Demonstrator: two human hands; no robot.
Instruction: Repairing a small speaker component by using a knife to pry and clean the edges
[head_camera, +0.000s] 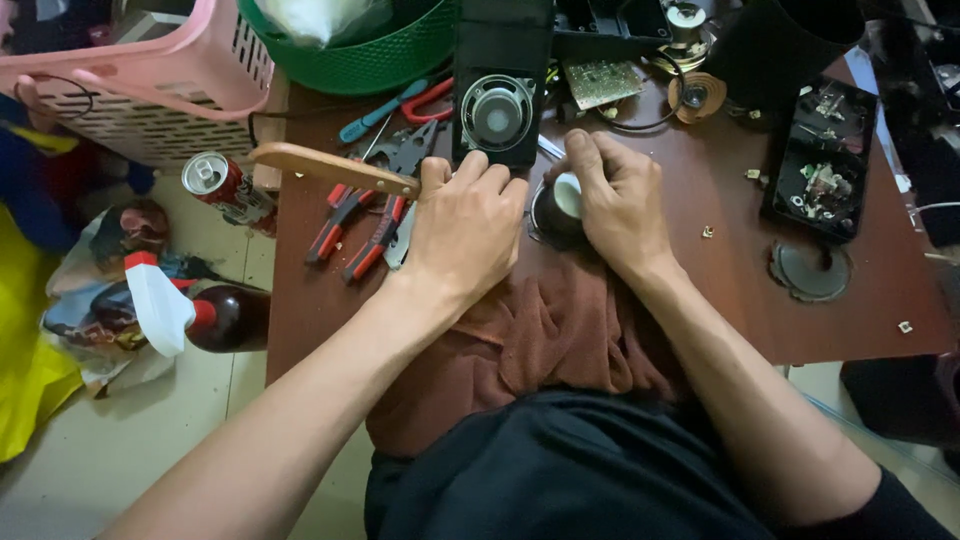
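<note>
On brown wooden tabletop (720, 290): left hand (465, 225) clenched on wooden tool handle (330, 168); right hand (620, 205) pinching small round black-and-white speaker part (562, 205), prying step seemingly underway; steadying needed.

Bare dark brown wooden table top (730, 290) lies to the right of the right hand (620, 205), so there is room to pass. To the left, red-handled pliers (345, 215) block the way. Ahead stands a black speaker box (498, 85), with a green plastic basket (370, 55) behind it.
</note>
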